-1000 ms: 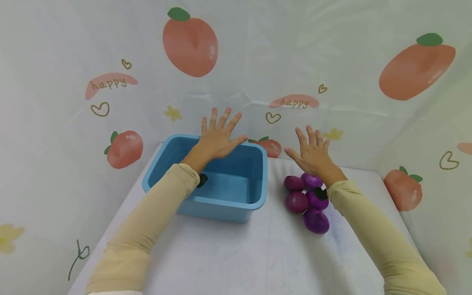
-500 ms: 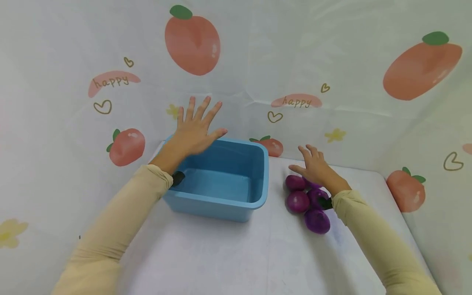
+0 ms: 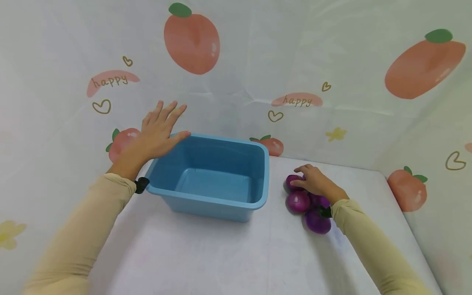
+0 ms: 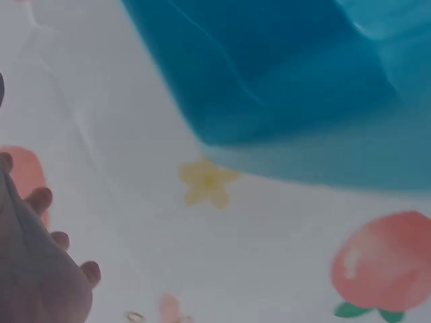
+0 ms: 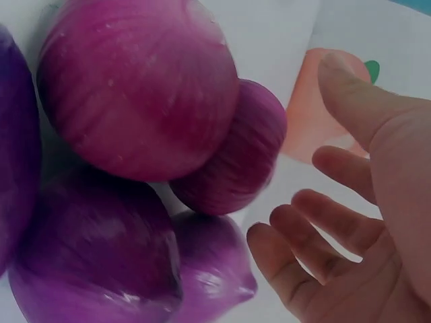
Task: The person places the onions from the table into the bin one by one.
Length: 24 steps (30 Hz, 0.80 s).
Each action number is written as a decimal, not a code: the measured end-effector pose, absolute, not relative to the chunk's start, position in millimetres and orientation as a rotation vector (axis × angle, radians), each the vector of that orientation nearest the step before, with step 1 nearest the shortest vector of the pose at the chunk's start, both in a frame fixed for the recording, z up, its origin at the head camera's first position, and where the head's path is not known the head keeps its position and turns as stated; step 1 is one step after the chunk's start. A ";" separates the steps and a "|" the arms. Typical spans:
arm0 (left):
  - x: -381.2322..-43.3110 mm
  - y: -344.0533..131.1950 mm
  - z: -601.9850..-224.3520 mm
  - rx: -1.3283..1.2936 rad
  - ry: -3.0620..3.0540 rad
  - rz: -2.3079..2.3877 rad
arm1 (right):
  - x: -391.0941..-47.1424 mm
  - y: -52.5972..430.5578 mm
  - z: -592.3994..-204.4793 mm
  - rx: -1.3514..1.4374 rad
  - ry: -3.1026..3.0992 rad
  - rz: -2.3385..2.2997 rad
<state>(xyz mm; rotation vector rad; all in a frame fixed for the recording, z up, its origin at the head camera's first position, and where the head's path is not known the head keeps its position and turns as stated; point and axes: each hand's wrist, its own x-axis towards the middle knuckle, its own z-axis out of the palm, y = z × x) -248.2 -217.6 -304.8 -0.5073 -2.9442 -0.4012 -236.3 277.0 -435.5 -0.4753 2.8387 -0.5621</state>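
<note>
Several red onions lie bunched on the table, among them a reddish-purple onion (image 3: 298, 202) and a darker onion (image 3: 318, 221) closest to me. Just over the back of the bunch is my right hand (image 3: 314, 180), its fingers loosely bent and overlapping the rear onion (image 3: 292, 182) in the head view. In the right wrist view, the thumb (image 5: 350, 94) and fingers stand apart, with nothing between them. My left hand (image 3: 156, 133) hovers at the back left corner of a blue plastic basin (image 3: 206, 200), fingers straight and spread, holding nothing.
The basin stands left of the onions on a white-covered table (image 3: 228, 254). Behind it rises a white backdrop cloth (image 3: 236, 53) printed with peaches, hearts and flowers. A small black device (image 3: 141, 185) sits at my left wrist, beside the basin rim.
My left hand has moved left, from over the basin to its back left corner. My right hand has come down toward the rear onions, its spread fingers now bending.
</note>
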 end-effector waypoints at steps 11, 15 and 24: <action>-240.8 -259.3 -337.5 -0.532 -2.981 -0.410 | -235.9 269.4 -440.5 -0.511 2.818 -0.548; -241.7 -270.5 -352.9 -0.536 -2.991 -0.390 | -237.0 268.1 -442.5 -0.518 2.838 -0.531; -242.3 -283.9 -378.4 -0.514 -3.049 -0.410 | -239.9 270.9 -450.7 -0.508 2.846 -0.500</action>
